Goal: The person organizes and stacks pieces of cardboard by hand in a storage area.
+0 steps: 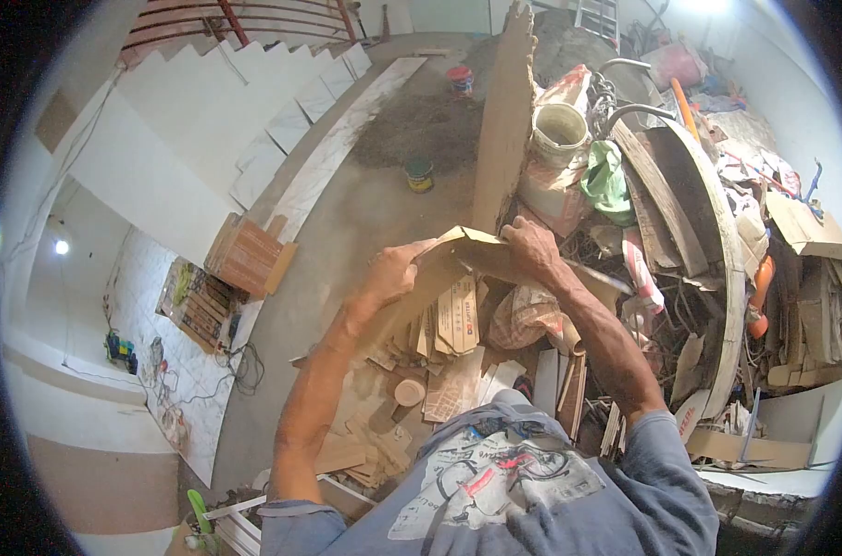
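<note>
A bent sheet of brown cardboard is stretched between my two hands in front of my chest. My left hand is closed on its left edge. At the other end, my right hand grips the cardboard near its upper right corner, next to the foot of a tall brown board. Below the sheet lie printed cardboard boxes, partly covered by it. Scraps of cardboard and a small round pinkish piece are spread near my feet.
To the right is a heap with a dirty bucket, a green bag, wooden planks and sacks. Two small pails, one red and one dark, stand on the floor ahead. Stacked boxes are at left.
</note>
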`<act>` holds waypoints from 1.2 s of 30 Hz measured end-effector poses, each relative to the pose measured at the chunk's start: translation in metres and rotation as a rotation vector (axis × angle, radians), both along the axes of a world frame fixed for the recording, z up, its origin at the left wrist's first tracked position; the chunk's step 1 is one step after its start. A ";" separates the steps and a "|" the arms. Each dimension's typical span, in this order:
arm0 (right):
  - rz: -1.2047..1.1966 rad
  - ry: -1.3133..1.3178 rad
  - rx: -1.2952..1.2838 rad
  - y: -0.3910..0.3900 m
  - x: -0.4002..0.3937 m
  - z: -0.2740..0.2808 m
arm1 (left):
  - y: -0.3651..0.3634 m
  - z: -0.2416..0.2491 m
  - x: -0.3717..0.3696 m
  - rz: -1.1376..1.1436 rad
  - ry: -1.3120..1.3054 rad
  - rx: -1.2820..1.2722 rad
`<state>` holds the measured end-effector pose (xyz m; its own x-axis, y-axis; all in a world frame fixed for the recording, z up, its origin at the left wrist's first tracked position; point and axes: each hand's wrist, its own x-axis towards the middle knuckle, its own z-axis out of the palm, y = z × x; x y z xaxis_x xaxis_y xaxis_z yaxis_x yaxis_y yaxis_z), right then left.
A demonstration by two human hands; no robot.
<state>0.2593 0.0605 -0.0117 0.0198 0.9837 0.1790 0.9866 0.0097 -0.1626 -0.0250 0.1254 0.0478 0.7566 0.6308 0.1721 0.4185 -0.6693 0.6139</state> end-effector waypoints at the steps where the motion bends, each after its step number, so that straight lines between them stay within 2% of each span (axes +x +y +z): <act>1: -0.009 -0.051 0.035 0.000 -0.001 0.005 | 0.001 0.001 -0.002 0.009 -0.002 -0.021; 3: -0.027 -0.153 0.103 0.000 -0.001 0.013 | 0.002 0.002 -0.003 0.031 -0.026 -0.065; 7: -0.038 -0.190 0.211 0.000 -0.005 0.019 | -0.001 0.002 0.002 0.100 -0.074 -0.084; 11: -0.011 -0.245 0.168 0.002 -0.005 0.027 | 0.004 0.000 0.005 0.117 -0.134 -0.047; 13: 0.068 -0.266 0.142 0.008 0.005 0.026 | 0.012 0.014 -0.002 0.046 -0.048 -0.029; 17: 0.261 0.000 -0.091 -0.002 0.013 0.057 | 0.045 0.028 -0.025 -0.174 0.016 -0.039; 25: 0.527 0.376 -0.045 -0.008 0.016 0.060 | 0.052 0.036 -0.034 -0.053 -0.033 -0.047; 29: 0.443 0.516 -0.091 -0.021 0.006 0.074 | 0.039 0.040 -0.031 0.037 -0.050 -0.149; 31: 0.416 0.559 -0.096 -0.024 0.000 0.078 | 0.033 0.031 -0.024 0.095 -0.130 -0.174; 32: 0.399 0.665 -0.110 -0.024 -0.005 0.076 | 0.031 0.025 -0.020 0.125 -0.171 -0.184; 35: 0.400 0.935 -0.122 -0.023 -0.021 0.058 | 0.031 -0.010 -0.003 0.128 -0.435 -0.356; 36: 0.437 0.994 -0.106 -0.019 -0.027 0.043 | 0.032 -0.024 0.002 0.048 -0.469 -0.414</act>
<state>0.2320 0.0411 0.0315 -0.2463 0.9502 0.1907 0.3285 0.2669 -0.9060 -0.0235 0.1570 0.0241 0.6291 0.7476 0.2129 0.0653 -0.3238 0.9439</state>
